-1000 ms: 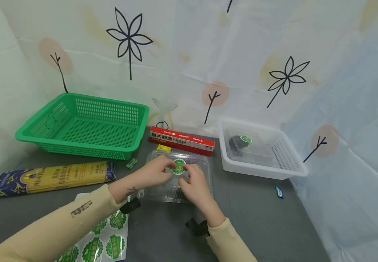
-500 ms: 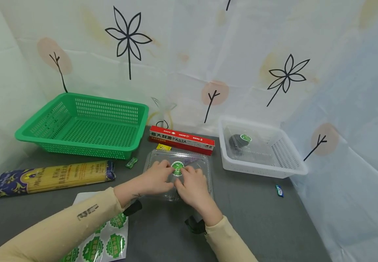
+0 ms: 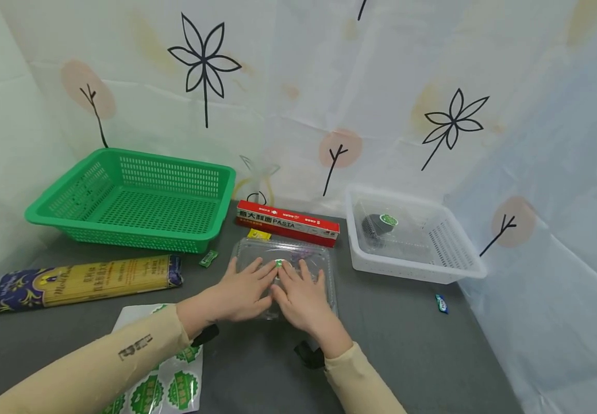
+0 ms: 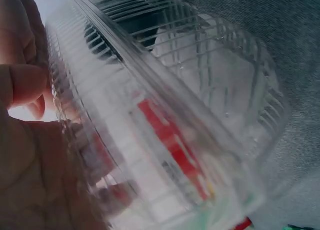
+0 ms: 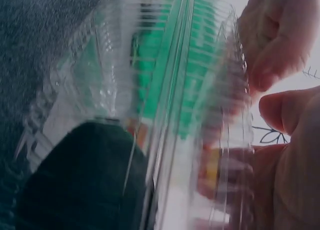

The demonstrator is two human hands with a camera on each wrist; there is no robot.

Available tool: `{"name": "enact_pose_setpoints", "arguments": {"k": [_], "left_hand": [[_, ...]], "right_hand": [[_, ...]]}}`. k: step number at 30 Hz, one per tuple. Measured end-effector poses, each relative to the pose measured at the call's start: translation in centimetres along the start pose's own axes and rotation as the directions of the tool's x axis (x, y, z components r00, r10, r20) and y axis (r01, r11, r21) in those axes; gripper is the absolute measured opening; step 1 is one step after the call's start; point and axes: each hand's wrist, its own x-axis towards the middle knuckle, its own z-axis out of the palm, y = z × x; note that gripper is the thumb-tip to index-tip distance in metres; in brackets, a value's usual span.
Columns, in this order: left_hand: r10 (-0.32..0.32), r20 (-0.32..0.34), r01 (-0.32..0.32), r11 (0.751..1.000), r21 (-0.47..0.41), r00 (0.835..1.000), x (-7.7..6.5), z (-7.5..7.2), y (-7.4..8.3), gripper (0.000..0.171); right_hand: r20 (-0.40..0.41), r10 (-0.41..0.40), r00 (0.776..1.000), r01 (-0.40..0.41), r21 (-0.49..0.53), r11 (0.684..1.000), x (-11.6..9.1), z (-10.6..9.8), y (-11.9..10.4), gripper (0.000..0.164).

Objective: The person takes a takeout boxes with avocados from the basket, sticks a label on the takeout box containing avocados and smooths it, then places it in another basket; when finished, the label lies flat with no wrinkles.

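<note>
A clear plastic clamshell box (image 3: 249,248) lies on the dark table in front of me, lid down. On its lid is a round green and white sticker (image 3: 279,263), mostly covered by fingertips. My left hand (image 3: 243,290) rests on the lid from the left, fingers spread and straight. From the right, my right hand (image 3: 303,296) lies flat in the same way, its fingertips meeting the left ones over the sticker. Through the box wall in the right wrist view a dark rounded thing (image 5: 85,180) shows; its kind is unclear.
A green basket (image 3: 184,238) stands back left, a white basket (image 3: 407,267) with another stickered clear box back right. A red pasta box (image 3: 288,223) lies behind. Left are a spaghetti packet (image 3: 107,282) and a sticker sheet (image 3: 181,382). Small wrapped sweets (image 3: 208,258) lie about.
Both hands have gone from bent fingers at the sticker's edges to straight, spread fingers flat on the lid, covering most of the sticker. The box has barely shifted.
</note>
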Motion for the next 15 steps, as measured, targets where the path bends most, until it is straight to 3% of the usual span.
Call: {"name": "enact_pose_setpoints", "arguments": {"k": [9,11,13,15], "left_hand": [[-0.017,-0.102,0.016,1.0,-0.008,0.995,-1.4,0.6,-1.1,0.055],[-0.028,-0.136,0.019,0.997,-0.07,0.99,-2.1,0.5,-1.1,0.055],[-0.046,-0.2,0.008,0.982,-0.189,0.979,-3.0,0.4,-1.1,0.053],[-0.085,-0.294,-0.024,0.937,-0.348,0.952,-4.1,0.2,-1.1,0.048]], "right_hand": [[-0.053,0.03,0.998,-0.028,0.043,0.999,-0.8,-0.5,1.9,0.047],[-0.074,0.032,0.997,-0.025,0.09,0.996,-1.0,-0.7,2.3,0.045],[-0.113,0.035,0.993,-0.017,0.156,0.988,-1.2,-1.0,2.9,0.041],[-0.164,0.041,0.986,-0.001,0.237,0.971,-1.4,-1.4,3.6,0.036]]}}
